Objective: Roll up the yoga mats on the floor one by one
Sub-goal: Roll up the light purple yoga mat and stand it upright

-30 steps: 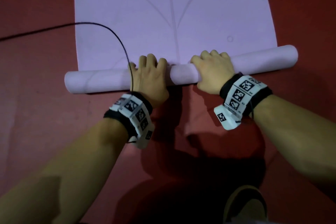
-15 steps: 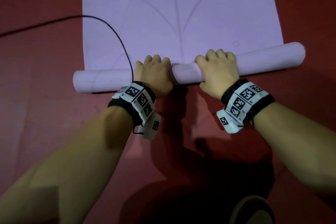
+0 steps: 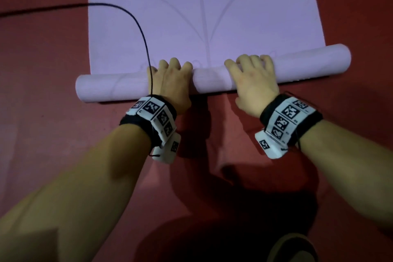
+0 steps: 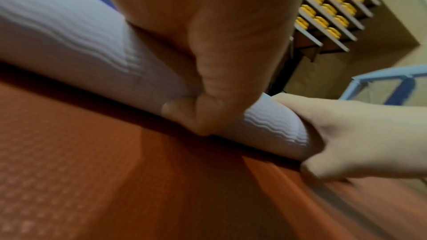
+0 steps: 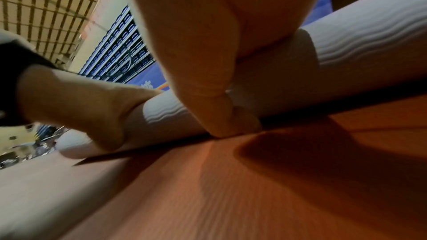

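Both hands hold the rolled part of the lilac foam yoga mat (image 3: 212, 27) on the red floor (image 3: 42, 134): left hand (image 3: 172, 85), right hand (image 3: 253, 83), fingers over top, thumbs underneath, likely for tightness. Flat remainder toward 12 o'clock.

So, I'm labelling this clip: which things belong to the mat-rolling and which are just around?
Job: purple yoga mat, its rolled part, left hand, right hand.

Around: black cable, red floor, wrist bands, shoe.
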Motion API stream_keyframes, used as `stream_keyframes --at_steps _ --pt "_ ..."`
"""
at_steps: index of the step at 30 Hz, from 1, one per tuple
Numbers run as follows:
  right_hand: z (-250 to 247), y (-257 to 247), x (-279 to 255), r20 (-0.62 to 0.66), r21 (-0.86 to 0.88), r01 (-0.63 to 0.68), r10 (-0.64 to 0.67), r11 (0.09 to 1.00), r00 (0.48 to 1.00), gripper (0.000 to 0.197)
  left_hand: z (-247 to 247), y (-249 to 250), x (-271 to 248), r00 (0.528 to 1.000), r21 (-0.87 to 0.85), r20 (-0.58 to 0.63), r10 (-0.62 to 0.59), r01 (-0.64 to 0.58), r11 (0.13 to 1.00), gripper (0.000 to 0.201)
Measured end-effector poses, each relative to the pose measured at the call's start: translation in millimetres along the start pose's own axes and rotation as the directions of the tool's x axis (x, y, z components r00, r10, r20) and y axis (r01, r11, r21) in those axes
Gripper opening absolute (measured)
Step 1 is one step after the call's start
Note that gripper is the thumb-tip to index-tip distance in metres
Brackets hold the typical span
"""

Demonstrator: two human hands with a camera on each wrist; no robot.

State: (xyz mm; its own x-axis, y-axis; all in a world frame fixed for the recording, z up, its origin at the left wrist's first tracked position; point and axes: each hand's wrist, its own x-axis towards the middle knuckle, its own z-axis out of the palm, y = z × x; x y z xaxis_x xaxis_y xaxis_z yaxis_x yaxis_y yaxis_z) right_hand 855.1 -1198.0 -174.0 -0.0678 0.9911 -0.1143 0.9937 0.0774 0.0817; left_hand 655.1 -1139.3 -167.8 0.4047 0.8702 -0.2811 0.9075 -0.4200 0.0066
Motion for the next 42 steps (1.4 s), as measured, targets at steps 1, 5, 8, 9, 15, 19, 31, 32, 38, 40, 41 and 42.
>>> stream_keyframes --at_steps 1,5,8,9,15,19,31,32,38,40,41,42 --pt "0.2 -0.4 3.0 0.007 -0.006 -0.004 0.004 1.000 1.000 0.076 -1.4 1.2 1.8 1.000 0.013 0.004 -0.005 0.005 1.000 0.063" --pt "-9.9 3.1 24.0 0.092 -0.003 -0.017 0.018 1.000 0.996 0.065 -5.2 4.1 10.6 0.998 0.028 0.000 -0.060 0.060 0.998 0.052" --pt "-13.6 2.2 29.2 0.144 0.006 -0.016 0.015 1.000 0.989 0.061 -10.6 2.0 15.0 0.997 0.019 0.058 -0.056 0.055 0.998 0.049" --pt "-14.7 2.2 29.2 0.145 0.003 -0.014 0.014 1.000 0.989 0.060 -12.6 1.4 15.0 0.996 0.022 0.068 -0.052 0.051 0.998 0.049" --pt "-20.8 2.7 13.4 0.212 0.012 0.010 -0.012 1.000 0.977 0.055 -18.9 2.6 2.1 0.979 -0.014 0.196 -0.051 0.055 0.998 0.048" --pt "-24.8 -3.3 -14.7 0.290 0.030 0.027 -0.034 0.999 0.956 0.053 -14.8 6.8 -25.3 0.959 -0.047 0.282 -0.012 0.026 0.999 0.049" --pt "-27.4 -16.8 -62.5 0.461 0.074 0.021 -0.053 0.997 0.886 0.057 10.7 13.1 -93.5 0.982 -0.086 0.140 0.126 -0.114 0.990 0.066" --pt "-27.7 -16.5 -59.0 0.480 0.079 0.017 -0.053 0.997 0.875 0.056 11.6 12.6 -96.7 0.986 -0.060 0.108 0.124 -0.118 0.991 0.069" --pt "-29.5 -13.7 -51.5 0.514 0.129 0.009 -0.074 0.992 0.854 0.063 15.8 26.8 -103.5 0.997 -0.017 0.064 0.038 -0.037 0.999 0.067" --pt "-27.1 -10.7 -57.4 0.464 0.150 0.013 -0.082 0.989 0.882 0.063 14.4 26.4 -97.0 0.994 -0.042 0.103 0.037 -0.033 0.999 0.066" --pt "-25.7 -9.2 -61.4 0.420 0.161 0.021 -0.088 0.987 0.903 0.064 13.2 25.1 -93.9 0.992 -0.049 0.120 0.046 -0.040 0.998 0.065" --pt "-24.4 -8.5 -65.7 0.362 0.173 0.029 -0.091 0.984 0.928 0.067 11.4 23.6 -90.4 0.989 -0.057 0.135 0.053 -0.046 0.997 0.063"
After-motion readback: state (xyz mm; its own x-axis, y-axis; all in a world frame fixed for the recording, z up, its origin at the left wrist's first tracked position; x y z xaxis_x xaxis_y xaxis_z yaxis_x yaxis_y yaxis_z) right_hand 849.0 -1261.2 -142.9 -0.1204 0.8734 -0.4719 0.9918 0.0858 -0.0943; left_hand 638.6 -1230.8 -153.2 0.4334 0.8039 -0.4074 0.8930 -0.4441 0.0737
